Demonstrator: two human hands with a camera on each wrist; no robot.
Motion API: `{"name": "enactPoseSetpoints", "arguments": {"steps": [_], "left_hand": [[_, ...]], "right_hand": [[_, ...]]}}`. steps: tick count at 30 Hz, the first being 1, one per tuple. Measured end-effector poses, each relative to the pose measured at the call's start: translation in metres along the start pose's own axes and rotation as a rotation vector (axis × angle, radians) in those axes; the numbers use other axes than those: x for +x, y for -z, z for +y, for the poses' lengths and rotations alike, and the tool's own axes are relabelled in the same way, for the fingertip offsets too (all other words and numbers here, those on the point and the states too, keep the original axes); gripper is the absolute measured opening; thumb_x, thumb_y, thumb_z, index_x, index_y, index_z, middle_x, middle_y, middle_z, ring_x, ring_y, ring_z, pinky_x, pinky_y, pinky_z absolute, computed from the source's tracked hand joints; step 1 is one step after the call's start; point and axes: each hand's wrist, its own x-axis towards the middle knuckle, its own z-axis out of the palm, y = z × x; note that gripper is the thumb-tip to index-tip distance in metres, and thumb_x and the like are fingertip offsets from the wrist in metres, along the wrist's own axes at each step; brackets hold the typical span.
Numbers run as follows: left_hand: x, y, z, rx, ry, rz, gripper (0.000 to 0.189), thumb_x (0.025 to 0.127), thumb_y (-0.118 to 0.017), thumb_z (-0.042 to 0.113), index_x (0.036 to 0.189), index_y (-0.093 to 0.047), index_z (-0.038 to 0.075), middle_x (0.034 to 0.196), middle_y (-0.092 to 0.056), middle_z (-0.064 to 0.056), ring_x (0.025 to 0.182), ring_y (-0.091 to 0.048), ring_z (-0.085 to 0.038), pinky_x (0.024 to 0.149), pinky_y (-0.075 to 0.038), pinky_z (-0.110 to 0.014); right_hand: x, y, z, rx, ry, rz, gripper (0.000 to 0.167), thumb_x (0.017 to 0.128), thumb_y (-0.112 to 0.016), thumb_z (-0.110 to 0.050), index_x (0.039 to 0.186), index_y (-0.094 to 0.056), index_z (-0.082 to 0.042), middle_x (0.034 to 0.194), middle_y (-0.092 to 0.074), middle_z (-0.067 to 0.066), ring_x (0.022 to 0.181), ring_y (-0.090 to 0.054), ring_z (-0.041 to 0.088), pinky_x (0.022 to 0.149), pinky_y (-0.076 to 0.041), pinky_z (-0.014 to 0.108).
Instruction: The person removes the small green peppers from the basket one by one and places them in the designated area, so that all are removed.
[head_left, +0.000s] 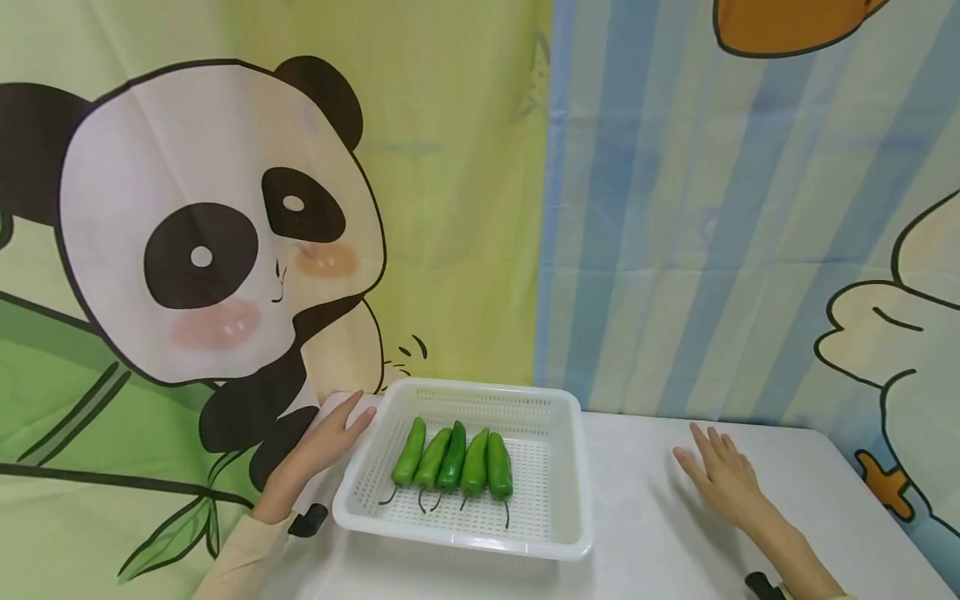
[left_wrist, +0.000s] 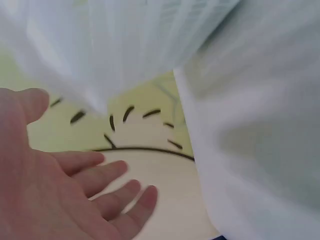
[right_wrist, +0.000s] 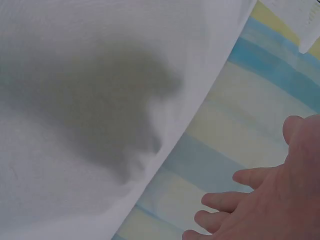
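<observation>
A white plastic basket [head_left: 573, 500] with slotted walls stands on the white table. Several green peppers [head_left: 452, 457] lie side by side in it, their thin stems toward the near side. Beside the basket's left wall is my left hand [head_left: 327, 442], fingers extended and nothing in its grasp. The left wrist view shows that palm [left_wrist: 60, 200] with fingers spread and the basket [left_wrist: 135, 45] close by, blurred. Off to the right, well apart from the basket, my right hand [head_left: 723, 479] hovers over the table with straight fingers, casting a shadow.
The white table [head_left: 630, 500] ends at a curtain behind it. That curtain carries a panda drawing [head_left: 225, 225] on the left and blue stripes [head_left: 622, 167] on the right. Black straps [head_left: 308, 521] sit at both wrists.
</observation>
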Motion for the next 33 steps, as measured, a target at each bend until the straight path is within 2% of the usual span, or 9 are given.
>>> {"name": "enactPoseSetpoints", "arguments": {"steps": [2, 4, 7, 9, 11, 15, 19, 25, 33], "left_hand": [[0.001, -0.007, 0.005, 0.010, -0.004, -0.018, 0.083, 0.106, -0.038, 0.054, 0.156, -0.018, -0.008, 0.160, -0.025, -0.032, 0.145, -0.031, -0.051, 0.117, -0.030, -0.067], [0.001, -0.013, 0.008, 0.012, -0.005, -0.028, 0.079, 0.106, -0.040, 0.052, 0.155, -0.023, -0.008, 0.156, -0.035, -0.032, 0.134, -0.049, -0.047, 0.110, -0.044, -0.061], [0.001, -0.020, 0.011, -0.023, 0.021, -0.039, 0.071, 0.106, -0.044, 0.050, 0.155, -0.031, 0.000, 0.142, -0.053, -0.028, 0.104, -0.070, -0.032, 0.082, -0.063, -0.046], [0.000, -0.022, 0.013, -0.052, 0.040, -0.045, 0.067, 0.105, -0.045, 0.049, 0.155, -0.034, 0.005, 0.132, -0.060, -0.025, 0.087, -0.073, -0.023, 0.064, -0.063, -0.037], [-0.001, -0.023, 0.014, -0.085, 0.060, -0.051, 0.066, 0.105, -0.045, 0.051, 0.155, -0.035, 0.008, 0.124, -0.064, -0.022, 0.077, -0.073, -0.019, 0.054, -0.062, -0.033], [-0.002, -0.023, 0.018, -0.126, 0.077, -0.062, 0.066, 0.105, -0.044, 0.052, 0.155, -0.036, 0.010, 0.116, -0.069, -0.019, 0.072, -0.073, -0.020, 0.052, -0.061, -0.035], [-0.003, -0.025, 0.017, -0.160, 0.085, -0.075, 0.065, 0.105, -0.044, 0.051, 0.155, -0.036, 0.011, 0.116, -0.069, -0.019, 0.073, -0.074, -0.021, 0.053, -0.062, -0.036], [-0.005, -0.031, 0.013, -0.193, 0.132, -0.029, 0.056, 0.107, -0.047, 0.039, 0.154, -0.036, 0.011, 0.122, -0.067, -0.023, 0.074, -0.074, -0.022, 0.053, -0.062, -0.037], [-0.004, -0.035, 0.013, -0.237, 0.163, 0.012, 0.050, 0.107, -0.046, 0.034, 0.148, -0.042, 0.005, 0.112, -0.070, -0.022, 0.073, -0.074, -0.024, 0.056, -0.063, -0.037]], "right_hand": [[0.000, 0.001, -0.003, -0.004, 0.005, 0.005, 0.076, 0.107, -0.036, -0.049, 0.157, -0.016, 0.005, 0.155, -0.011, 0.046, 0.142, -0.006, 0.065, 0.108, -0.007, 0.083], [-0.001, 0.002, -0.007, -0.004, 0.009, 0.006, 0.076, 0.107, -0.037, -0.049, 0.157, -0.016, 0.005, 0.155, -0.011, 0.045, 0.143, -0.006, 0.065, 0.108, -0.007, 0.083], [-0.002, 0.004, -0.013, 0.000, 0.014, 0.002, 0.076, 0.107, -0.038, -0.049, 0.157, -0.017, 0.004, 0.156, -0.011, 0.044, 0.143, -0.006, 0.064, 0.109, -0.007, 0.082], [-0.002, 0.005, -0.017, 0.001, 0.018, 0.000, 0.077, 0.107, -0.039, -0.050, 0.158, -0.017, 0.003, 0.156, -0.012, 0.044, 0.144, -0.005, 0.063, 0.109, -0.007, 0.082], [-0.003, 0.005, -0.021, 0.002, 0.024, -0.002, 0.077, 0.106, -0.040, -0.050, 0.158, -0.017, 0.003, 0.157, -0.012, 0.043, 0.144, -0.006, 0.063, 0.109, -0.008, 0.082], [-0.002, 0.006, -0.030, -0.014, 0.035, -0.001, 0.078, 0.105, -0.044, -0.050, 0.157, -0.020, 0.004, 0.157, -0.016, 0.041, 0.144, -0.011, 0.062, 0.109, -0.011, 0.081], [0.000, 0.006, -0.040, -0.026, 0.044, -0.007, 0.080, 0.104, -0.048, -0.050, 0.155, -0.026, 0.006, 0.156, -0.021, 0.040, 0.143, -0.017, 0.062, 0.109, -0.015, 0.081], [0.002, 0.008, -0.054, -0.053, 0.084, -0.001, 0.078, 0.104, -0.050, -0.049, 0.151, -0.030, 0.009, 0.152, -0.031, 0.040, 0.139, -0.027, 0.061, 0.106, -0.027, 0.079], [0.011, 0.017, -0.068, -0.061, 0.109, -0.026, 0.080, 0.103, -0.047, -0.054, 0.150, -0.034, 0.010, 0.151, -0.038, 0.037, 0.137, -0.037, 0.057, 0.107, -0.036, 0.072]]}}
